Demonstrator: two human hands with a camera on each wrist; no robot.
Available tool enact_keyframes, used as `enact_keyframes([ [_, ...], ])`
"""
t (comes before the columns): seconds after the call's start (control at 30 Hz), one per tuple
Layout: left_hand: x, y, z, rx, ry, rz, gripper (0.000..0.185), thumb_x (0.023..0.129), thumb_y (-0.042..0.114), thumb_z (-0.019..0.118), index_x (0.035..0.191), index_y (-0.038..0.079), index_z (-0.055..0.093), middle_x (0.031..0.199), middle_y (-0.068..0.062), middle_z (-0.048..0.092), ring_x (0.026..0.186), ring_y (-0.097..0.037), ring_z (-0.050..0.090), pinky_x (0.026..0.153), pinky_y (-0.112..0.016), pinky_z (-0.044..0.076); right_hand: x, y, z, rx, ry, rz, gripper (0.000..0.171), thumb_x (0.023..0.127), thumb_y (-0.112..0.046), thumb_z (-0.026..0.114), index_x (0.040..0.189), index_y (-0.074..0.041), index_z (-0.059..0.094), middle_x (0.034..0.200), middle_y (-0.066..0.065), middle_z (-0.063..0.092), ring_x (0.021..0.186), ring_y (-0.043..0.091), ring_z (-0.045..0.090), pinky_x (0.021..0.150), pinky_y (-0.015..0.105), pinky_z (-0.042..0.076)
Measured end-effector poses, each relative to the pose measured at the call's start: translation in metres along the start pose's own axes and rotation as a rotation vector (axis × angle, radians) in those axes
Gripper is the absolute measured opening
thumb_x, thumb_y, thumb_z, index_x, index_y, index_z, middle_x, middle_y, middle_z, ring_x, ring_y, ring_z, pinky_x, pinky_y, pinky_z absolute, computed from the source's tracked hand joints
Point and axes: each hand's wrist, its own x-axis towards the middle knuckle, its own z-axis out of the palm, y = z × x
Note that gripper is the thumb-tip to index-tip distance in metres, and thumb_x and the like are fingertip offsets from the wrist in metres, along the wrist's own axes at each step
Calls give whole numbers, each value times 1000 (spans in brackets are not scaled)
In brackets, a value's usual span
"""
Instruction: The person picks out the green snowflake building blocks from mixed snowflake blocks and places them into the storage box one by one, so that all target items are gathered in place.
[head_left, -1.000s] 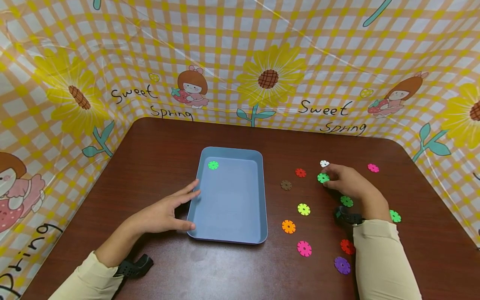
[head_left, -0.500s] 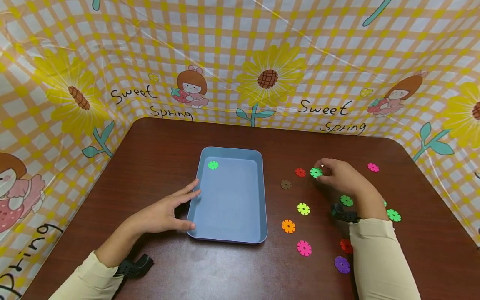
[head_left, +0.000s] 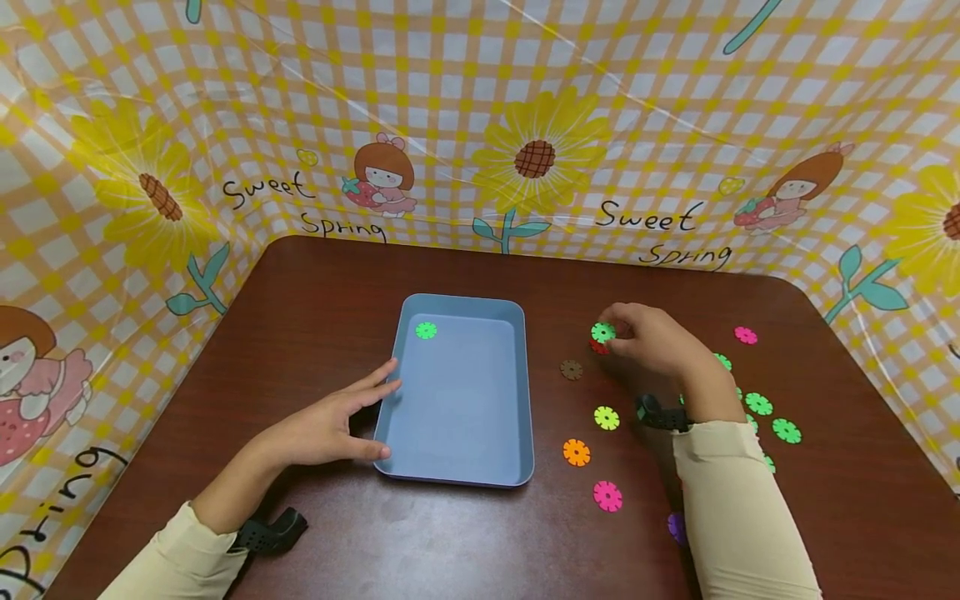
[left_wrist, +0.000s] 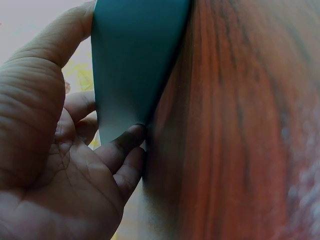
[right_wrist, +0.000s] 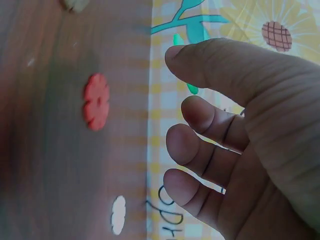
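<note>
My left hand (head_left: 318, 425) rests at the left side of a blue-grey tray (head_left: 529, 400). Its thumb and fingers are spread out along the rim; the left wrist view shows fingertips against the tray wall (left_wrist: 135, 55). A green notched plastic disc (head_left: 426, 331) lies in the tray's far left corner. Between thumb and fingertip, my right hand (head_left: 652, 342) pinches another green notched disc (head_left: 603, 332), raised above the table. Below it a red disc (head_left: 599, 347) is partly covered in the head view. The right wrist view shows that red disc (right_wrist: 96, 102) on the table, apart from the hand.
Brown (head_left: 572, 370), yellow (head_left: 607, 418), orange (head_left: 577, 452) and pink (head_left: 607, 496) discs lie right of the tray. Several green discs (head_left: 787, 431) and a purple disc (head_left: 677, 528) are near the right forearm. A checked cloth (head_left: 442, 183) stands around the table.
My right hand has moved left with the green disc, from beside the white disc to over the red one. More green discs show beside the right forearm. The left hand keeps its place.
</note>
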Motion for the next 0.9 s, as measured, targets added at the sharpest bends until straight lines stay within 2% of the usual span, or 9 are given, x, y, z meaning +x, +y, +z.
enact_keyframes([
  [0.27, 2, 0, -1, -6, -5, -1, 92, 85, 37, 80, 157, 10, 30, 167, 7, 4, 150, -19, 10, 113, -55, 22, 16, -23, -1, 24, -4, -27, 27, 92, -8, 68, 118, -6, 62, 99, 9, 61, 92, 27, 54, 79, 45, 45],
  [0.57, 0, -1, 0, -13, -6, 11, 94, 85, 38, 80, 157, 8, 28, 167, 4, 4, 150, -23, 10, 112, -57, 23, 35, -50, 7, 49, -18, -73, 23, 92, -6, 67, 115, -5, 63, 97, 9, 60, 89, 26, 53, 78, 42, 45],
  [0.9, 0, -1, 0, -14, -4, 4, 93, 85, 39, 80, 157, 9, 29, 167, 6, 4, 150, -21, 10, 113, -56, 22, 51, -74, 17, 69, -20, -112, 21, 93, -8, 68, 113, -7, 64, 93, 7, 58, 85, 24, 52, 76, 41, 43],
])
